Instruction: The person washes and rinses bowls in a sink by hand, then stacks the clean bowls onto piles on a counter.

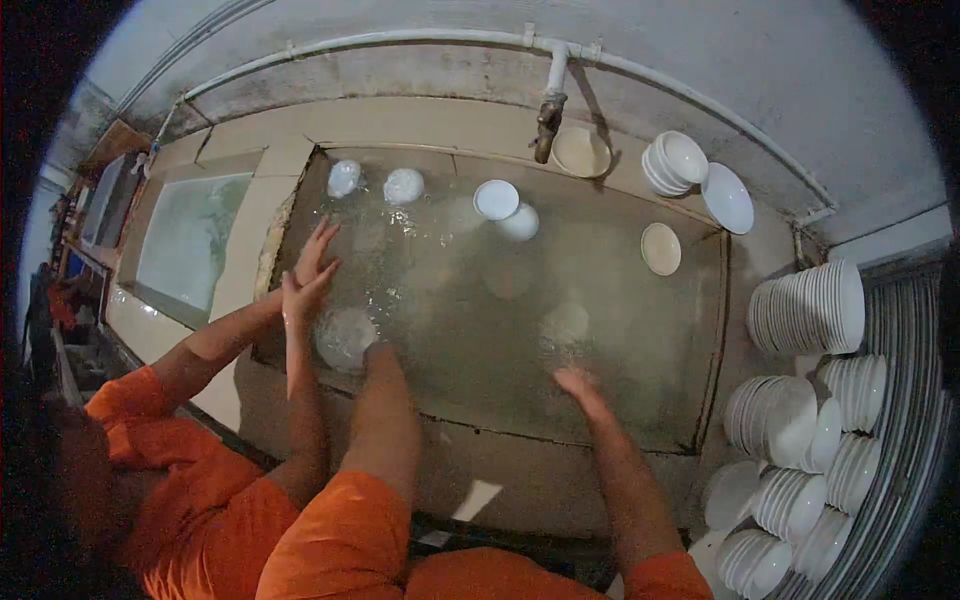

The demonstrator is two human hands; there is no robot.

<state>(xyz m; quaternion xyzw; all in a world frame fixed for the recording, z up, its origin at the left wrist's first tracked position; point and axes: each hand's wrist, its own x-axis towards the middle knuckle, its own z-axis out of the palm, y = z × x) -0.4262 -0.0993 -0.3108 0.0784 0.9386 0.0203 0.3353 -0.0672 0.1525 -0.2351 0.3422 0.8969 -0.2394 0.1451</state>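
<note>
Murky water fills the big sink (707,340) before me. My left hand (380,352) is mostly under water at the right edge of a white round dish (343,338), which it grips; the dish and water hide its fingers. Farther right, my right hand (577,381) dips into the water, fingers apart and partly blurred. A pale sunken dish (565,322) lies just beyond its fingertips, among ripples. Two white bowls (496,199) (518,223) overlap near the far side. White rounded bowls (344,178) (404,186) float at the far left.
A co-worker's hands (312,265) reach over the sink's left side, close to my left arm. A tap (549,125) hangs over the back edge beside a cream bowl (581,152). Stacked bowls (672,163) stand back right; stacked plates (806,307) line the right. Another basin (190,240) is left.
</note>
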